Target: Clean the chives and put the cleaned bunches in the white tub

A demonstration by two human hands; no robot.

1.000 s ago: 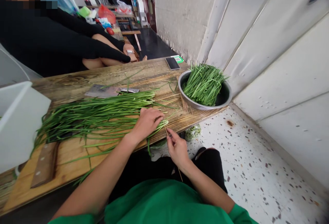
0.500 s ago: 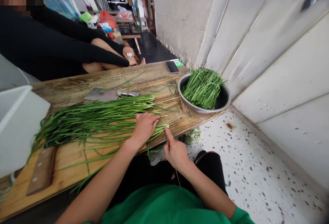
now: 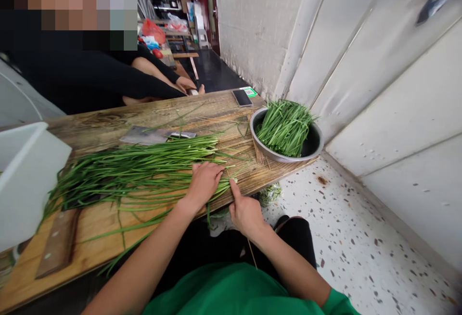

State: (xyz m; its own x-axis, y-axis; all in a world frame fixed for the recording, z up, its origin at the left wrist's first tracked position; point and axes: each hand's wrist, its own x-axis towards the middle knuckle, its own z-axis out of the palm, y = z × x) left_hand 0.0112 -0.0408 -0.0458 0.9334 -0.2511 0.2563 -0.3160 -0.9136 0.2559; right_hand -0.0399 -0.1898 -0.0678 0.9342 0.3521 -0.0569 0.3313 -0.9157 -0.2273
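Observation:
Long green garlic chives (image 3: pixel 140 168) lie in a loose pile across the wooden table and cutting board, with their pale stem ends toward the right. My left hand (image 3: pixel 205 182) is closed over several stems near those ends, fingertips pressed together. Just to its right, my right hand (image 3: pixel 247 211) is closed around a thin bamboo skewer (image 3: pixel 252 253), whose lower part sticks out below the palm. Its index finger reaches forward and touches the pale stem tips at the table's front edge. The skewer's upper end is mostly hidden among the fingers and stems.
A metal bowl (image 3: pixel 285 158) of chives stands at right, beside loose skewers (image 3: pixel 259 153). Behind the pile lies a cleaver (image 3: pixel 146 135); a wooden knife handle (image 3: pixel 57 242) rests on the cutting board (image 3: pixel 96 252). A white bin (image 3: pixel 31 185), phone (image 3: pixel 242 98) and seated person (image 3: pixel 90 76) are nearby.
My hands stay nearly in place at the stem ends. The person across the table has leaned further into view, and that person's hands have shifted. The camera view has moved slightly.

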